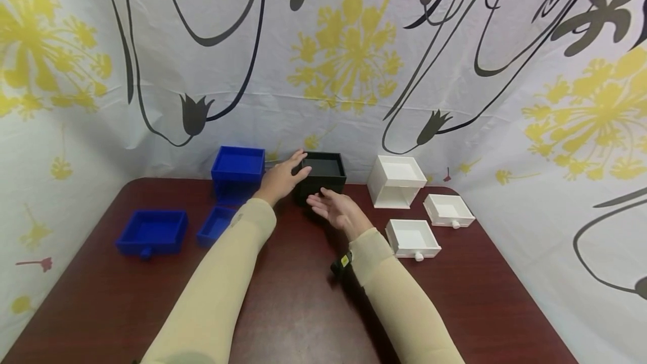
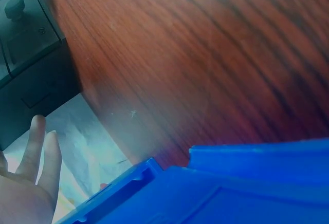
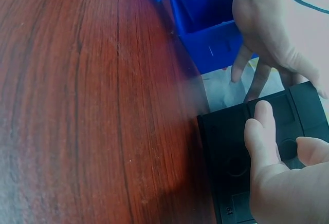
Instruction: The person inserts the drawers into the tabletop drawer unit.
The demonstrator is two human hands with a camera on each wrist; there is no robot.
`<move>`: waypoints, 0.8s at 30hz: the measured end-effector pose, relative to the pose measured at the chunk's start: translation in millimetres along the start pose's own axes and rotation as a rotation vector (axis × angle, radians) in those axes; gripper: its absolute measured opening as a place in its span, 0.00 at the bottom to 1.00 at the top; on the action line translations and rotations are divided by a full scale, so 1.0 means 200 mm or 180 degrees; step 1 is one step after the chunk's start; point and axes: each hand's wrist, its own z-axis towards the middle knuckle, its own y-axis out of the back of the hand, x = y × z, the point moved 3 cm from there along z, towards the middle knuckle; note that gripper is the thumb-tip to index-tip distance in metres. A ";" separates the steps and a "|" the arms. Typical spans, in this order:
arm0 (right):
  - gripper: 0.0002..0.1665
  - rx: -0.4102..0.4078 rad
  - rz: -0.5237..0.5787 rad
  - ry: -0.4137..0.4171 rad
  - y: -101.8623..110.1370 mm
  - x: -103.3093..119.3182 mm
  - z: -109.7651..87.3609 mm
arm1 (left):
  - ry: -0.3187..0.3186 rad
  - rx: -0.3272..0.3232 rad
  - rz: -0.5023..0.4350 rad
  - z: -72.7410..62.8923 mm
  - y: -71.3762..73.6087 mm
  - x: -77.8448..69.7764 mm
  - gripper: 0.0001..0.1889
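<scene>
A small black drawer cabinet (image 1: 331, 183) stands at the back middle of the table, its top a shallow tray. A round knob (image 2: 15, 8) shows on its front in the left wrist view. My left hand (image 1: 281, 178) is at the cabinet's upper left edge, fingers stretched and spread, thumb over the near side. My right hand (image 1: 340, 212) is in front of the cabinet, palm turned up and inward, fingers loosely extended. In the right wrist view, the right hand's fingers (image 3: 262, 126) overlap the cabinet's front around the knob. Neither hand grips anything.
A blue cabinet shell (image 1: 238, 164) stands at left, with two blue drawers, one farther left (image 1: 153, 229) and one in front (image 1: 214, 226). A white shell (image 1: 396, 176) stands at right, near two white drawers (image 1: 413, 237). Patterned cloth (image 1: 323, 72) hangs behind the table.
</scene>
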 end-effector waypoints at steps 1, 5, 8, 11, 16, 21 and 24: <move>0.23 -0.0001 0.0001 -0.0002 0.00 0.00 0.00 | 0.0000 -0.0004 0.0004 0.00 0.00 0.00 0.38; 0.24 0.0008 -0.0018 0.0013 0.00 0.00 0.00 | -0.0001 -0.0017 0.0025 0.00 0.00 0.00 0.38; 0.22 -0.0012 -0.0012 0.0027 0.01 -0.01 0.00 | 0.0007 -0.0011 0.0026 0.00 0.00 0.00 0.37; 0.22 -0.0009 -0.0061 0.0074 0.02 -0.01 -0.01 | 0.0017 0.0001 -0.0001 0.00 0.00 -0.01 0.37; 0.26 0.0066 -0.0283 0.0127 0.05 -0.02 -0.06 | 0.0025 -0.0018 -0.0023 0.00 -0.01 -0.01 0.37; 0.28 0.0154 -0.0575 0.0173 0.12 -0.02 -0.15 | 0.0040 0.0018 -0.0059 0.00 -0.01 -0.01 0.36; 0.29 0.0250 -0.0776 0.0234 0.17 -0.02 -0.25 | 0.0032 -0.0008 -0.0092 -0.01 0.00 -0.01 0.36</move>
